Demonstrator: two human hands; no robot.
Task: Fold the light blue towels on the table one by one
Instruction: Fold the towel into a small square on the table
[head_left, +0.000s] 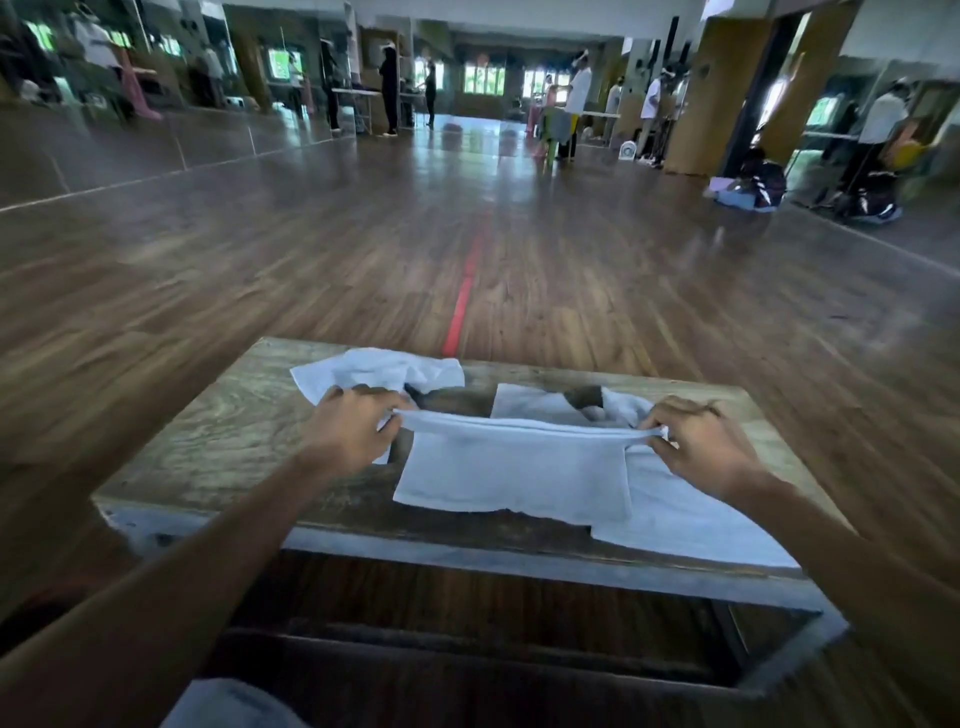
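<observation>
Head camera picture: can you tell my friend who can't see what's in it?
Two bare hands, left hand and right hand, pinch the ends of a light blue towel and hold it stretched over a wooden table. More towels lie there: a crumpled towel at the back left, others at right. Beyond is a big wood-floored hall.

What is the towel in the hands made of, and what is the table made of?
The towel looks like soft, matte cotton cloth: it sags and creases between the left hand and right hand. The table top looks like worn, dull wood with visible grain; its front edge looks grey, maybe metal.
</observation>
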